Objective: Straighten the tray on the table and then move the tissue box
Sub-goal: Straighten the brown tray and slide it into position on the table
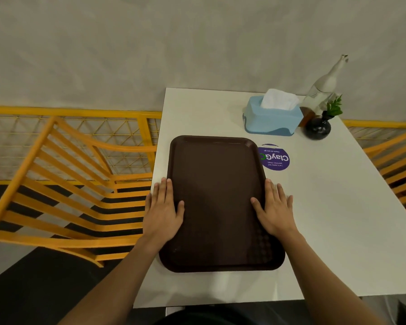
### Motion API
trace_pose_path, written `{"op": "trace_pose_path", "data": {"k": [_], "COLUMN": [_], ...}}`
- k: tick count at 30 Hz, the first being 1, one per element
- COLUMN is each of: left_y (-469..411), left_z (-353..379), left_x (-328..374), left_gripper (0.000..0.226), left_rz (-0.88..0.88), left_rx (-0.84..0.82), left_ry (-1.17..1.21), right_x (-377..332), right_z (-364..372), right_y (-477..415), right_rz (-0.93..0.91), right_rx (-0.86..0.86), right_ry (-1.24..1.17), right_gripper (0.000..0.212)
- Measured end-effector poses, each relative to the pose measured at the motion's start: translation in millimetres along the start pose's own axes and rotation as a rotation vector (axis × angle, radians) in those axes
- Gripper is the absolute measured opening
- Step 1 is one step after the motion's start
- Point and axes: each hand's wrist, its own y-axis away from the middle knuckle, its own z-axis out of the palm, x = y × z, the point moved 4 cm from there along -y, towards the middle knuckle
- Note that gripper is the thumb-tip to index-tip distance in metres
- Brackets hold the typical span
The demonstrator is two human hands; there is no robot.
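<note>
We see the dark brown tray [217,202] lying flat on the white table [326,219], toward the table's left and near side, its long edges running away from us and roughly in line with the table's left edge. Our left hand [163,211] lies on the tray's left rim and our right hand [273,211] on its right rim, both with fingers [167,191] spread flat and released, thumbs resting inside the tray, pressing on it rather than gripping anything. We judge that the first step, squaring the tray, is in hand and close to finished, since the tray already looks nearly parallel to the table. The blue tissue box [273,118], with a white tissue standing up from its slot, sits well beyond the tray's far right corner, untouched. Just beside it on the right stand a small dark round vase [318,129] holding a green sprig and a clear glass bottle [325,86]; a purple round sticker [275,158] lies between the box and the tray, partly under the tray's right edge. The next move, in our view, calls for lifting the hands off the rim and reaching forward and right to take the box by its sides, keeping clear of the vase and bottle.
</note>
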Motion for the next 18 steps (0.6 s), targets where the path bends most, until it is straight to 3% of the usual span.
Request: {"op": "trace_pose_path", "data": {"k": [18], "left_y": [-1.2], "left_z": [-5.8], "left_x": [-1.6], "left_gripper": [0.076], "left_rz": [-0.001], "left_rx": [-0.002], "left_ry": [0.034], "right_x": [-4.3], "right_z": [2.1], "right_y": [1.0], "right_rz": [0.019], "right_rx": [0.002], "right_ry": [-0.024], "right_gripper": [0.078]}}
